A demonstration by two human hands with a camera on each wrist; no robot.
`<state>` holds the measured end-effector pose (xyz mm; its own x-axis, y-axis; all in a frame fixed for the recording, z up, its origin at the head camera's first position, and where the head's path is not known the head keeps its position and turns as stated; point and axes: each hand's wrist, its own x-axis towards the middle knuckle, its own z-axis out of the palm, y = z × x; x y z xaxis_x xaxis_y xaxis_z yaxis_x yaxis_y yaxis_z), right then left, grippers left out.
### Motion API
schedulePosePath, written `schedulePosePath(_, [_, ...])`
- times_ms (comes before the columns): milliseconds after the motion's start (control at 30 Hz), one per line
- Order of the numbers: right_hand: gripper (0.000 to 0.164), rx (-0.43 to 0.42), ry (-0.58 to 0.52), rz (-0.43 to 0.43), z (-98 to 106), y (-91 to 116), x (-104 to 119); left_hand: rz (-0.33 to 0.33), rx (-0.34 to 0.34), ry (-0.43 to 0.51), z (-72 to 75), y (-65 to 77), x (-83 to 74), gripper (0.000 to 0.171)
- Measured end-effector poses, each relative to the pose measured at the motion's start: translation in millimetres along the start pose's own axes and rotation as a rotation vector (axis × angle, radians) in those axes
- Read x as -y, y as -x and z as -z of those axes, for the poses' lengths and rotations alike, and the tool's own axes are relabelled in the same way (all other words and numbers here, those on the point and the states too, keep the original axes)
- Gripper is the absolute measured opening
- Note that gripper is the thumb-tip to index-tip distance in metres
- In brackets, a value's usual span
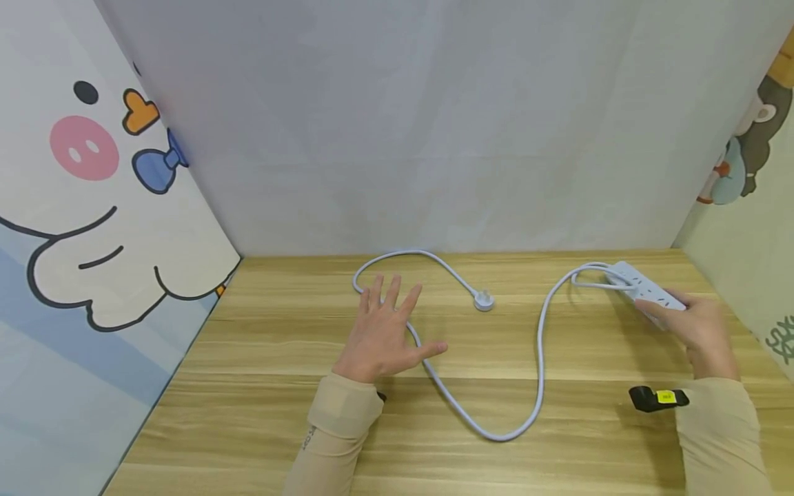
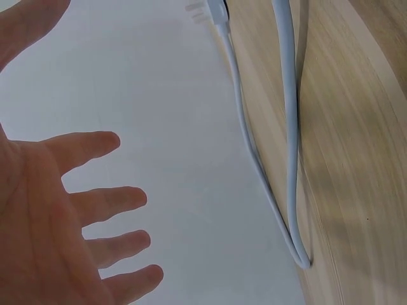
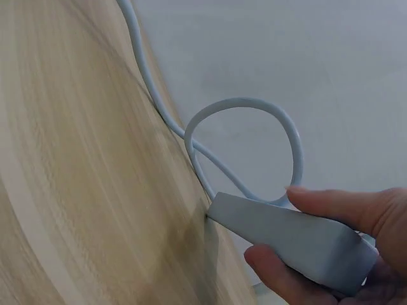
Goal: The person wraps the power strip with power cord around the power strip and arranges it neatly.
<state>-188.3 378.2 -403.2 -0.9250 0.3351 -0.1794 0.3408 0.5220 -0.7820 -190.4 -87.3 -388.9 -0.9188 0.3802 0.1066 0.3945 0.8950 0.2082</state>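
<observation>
**Power strip [image 1: 660, 293] in right hand [image 1: 701, 327]; attached cord [image 1: 541, 344] laid across wood-grain table [image 1: 248, 386]**

Near: two beige sleeves [image 1: 719, 434]; beside the right one, a black fitting with yellow label [image 1: 657, 398]. Cord, lowest bend: a wide U of slack toward the table's near edge, its roundness probably owed to its own stiffness.

Middle: left hand [image 1: 384, 341], unclasped, digits spread, holding nothing; it is above the cord and apart from it, perhaps to stay clear of the line.

Right: power strip, toward the table's far right corner, sockets up. Right hand grasps its near end, thumb on one side, fingers opposite, seemingly because the cord leaves the other end. Near end lifted; whether the far end touches the table, cannot tell.

Far: cord loop at the strip's far end, standing up, presumably by springiness. Plug [image 1: 484, 301], near the middle of the far edge, prongs upward, its flat back likely keeping it steady. Pale backdrop [image 1: 422, 138] behind.
</observation>
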Motion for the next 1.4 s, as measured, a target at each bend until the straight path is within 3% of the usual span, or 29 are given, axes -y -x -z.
schedulePosePath(167, [0.091,0.012,0.211,0.091,-1.9,2.1,0.7,0.003,0.005,-0.002,-0.5,-0.4,0.2,0.102])
schedulePosePath(333, [0.063,-0.064,0.427,0.174,-4.1,2.6,1.7,0.003,0.004,0.000,-0.5,-0.2,0.3,0.102])
schedulePosePath(500, [0.047,-0.102,0.489,0.238,-4.6,4.9,1.4,-0.003,-0.010,-0.003,0.4,-0.4,0.0,0.101])
schedulePosePath(667, [0.052,-0.074,0.458,0.278,0.5,5.8,3.2,-0.006,-0.010,-0.001,1.0,-1.2,0.8,0.101])
schedulePosePath(867, [0.051,-0.133,0.382,0.492,0.1,16.0,29.3,-0.010,-0.039,0.023,5.3,-0.9,4.7,0.101])
schedulePosePath(1000, [0.055,-0.164,0.285,0.577,-3.1,32.6,55.9,-0.009,-0.066,0.018,8.6,-0.6,7.8,0.102])
schedulePosePath(1233, [0.060,-0.217,0.113,0.647,-9.6,68.2,88.4,0.011,-0.104,0.034,12.9,0.9,13.8,0.102])
schedulePosePath(1400, [0.060,-0.255,0.039,0.818,-18.5,85.6,101.8,-0.002,-0.114,0.061,13.3,1.6,15.9,0.102])
